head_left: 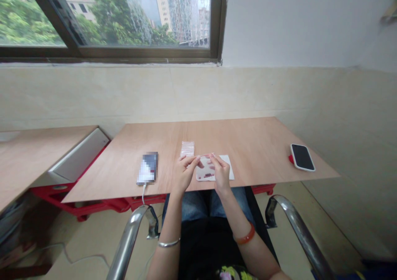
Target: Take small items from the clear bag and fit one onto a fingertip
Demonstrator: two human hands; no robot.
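A small clear plastic bag (pixel 206 169) with red pieces inside lies flat at the table's near edge.

1. A table (pixel 248 135) stands against the wall, below a window (pixel 124 15).
2. Both hands, left hand (pixel 183 173) and right hand (pixel 221 173), meet at the table's near edge over a small packet (pixel 205 173).
3. A stack of packets (pixel 187 148) lies at 12 o'clock from the left hand.
4. One phone (pixel 148 168) lies at 9 o'clock.
5. Another phone (pixel 302 157) lies at 3 o'clock, well apart.

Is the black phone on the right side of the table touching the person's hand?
Apart. The head view shows the black phone near the table's right edge, with bare wood between it and the right hand, which is on a small clear packet.
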